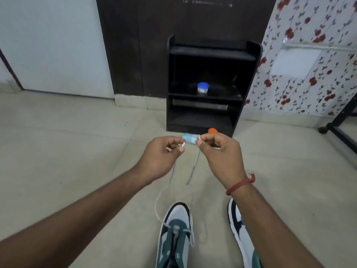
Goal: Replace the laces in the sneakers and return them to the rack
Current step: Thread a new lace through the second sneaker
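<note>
Pinching one lace (157, 202) tip in each hand, left (160, 155) and right (220, 151), match the ends level above the sneaker (174, 235) before threading on.

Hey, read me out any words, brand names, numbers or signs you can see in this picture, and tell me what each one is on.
No text can be read.
Pale marks at the top of the dark door: too blurred to read.
Blue-lidded jar on the black rack: too small to tell any label.
Sneakers: no readable brand shows.
Light blue packet behind the hands: no lettering legible.
</note>
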